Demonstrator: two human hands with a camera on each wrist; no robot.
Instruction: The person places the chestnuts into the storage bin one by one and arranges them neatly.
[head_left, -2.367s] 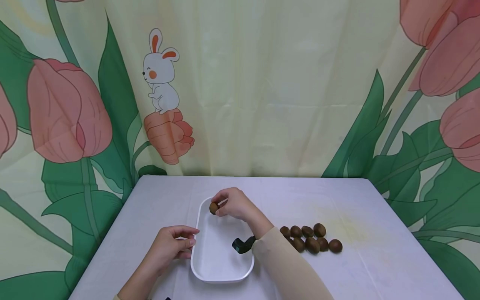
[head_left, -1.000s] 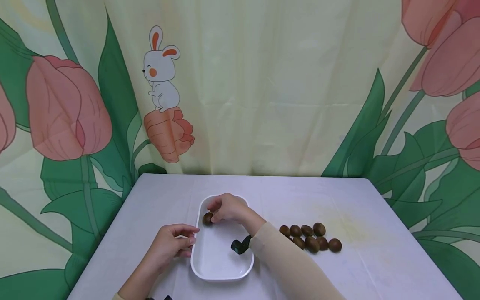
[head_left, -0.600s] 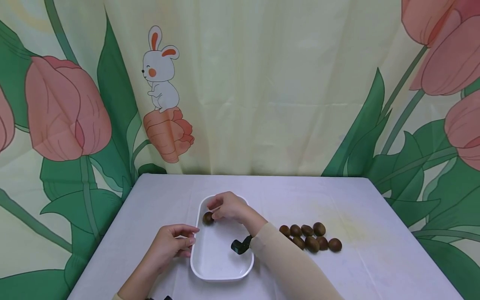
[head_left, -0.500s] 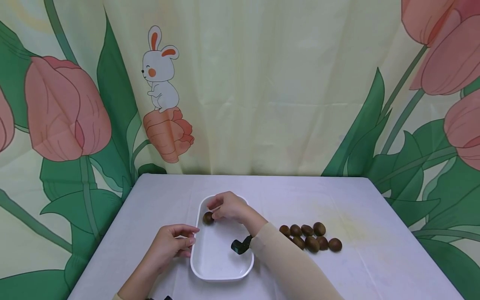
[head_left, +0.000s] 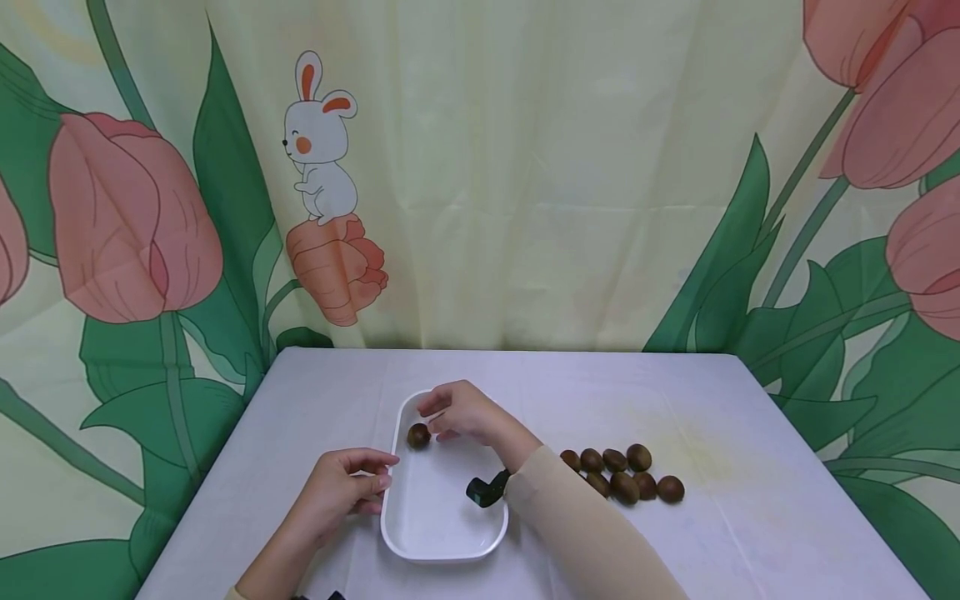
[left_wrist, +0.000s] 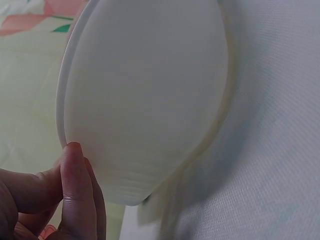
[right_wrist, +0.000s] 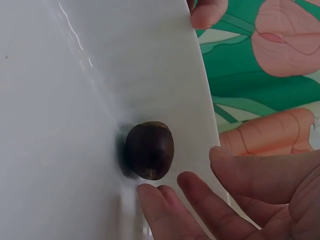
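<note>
A brown chestnut (head_left: 419,436) lies in the white tray (head_left: 446,557) near its far left corner; in the right wrist view the chestnut (right_wrist: 150,151) sits against the tray's sloping wall. My right hand (head_left: 472,415) is just right of it over the tray, fingers loosely bent and parted, holding nothing. My left hand (head_left: 347,485) holds the tray's left rim, and the left wrist view shows its fingertips (left_wrist: 73,150) right at the rim on the outer wall (left_wrist: 145,100).
Several more chestnuts (head_left: 624,488) lie grouped on the white tablecloth (head_left: 720,533) to the right of the tray, partly behind the right sleeve (head_left: 585,525). A black wrist camera (head_left: 486,490) hangs over the tray. A printed curtain (head_left: 525,167) stands behind the table.
The right hand brought the chestnut down into the tray's far left part and let go of it, then drew slightly back to the right. The left hand stays at the rim.
</note>
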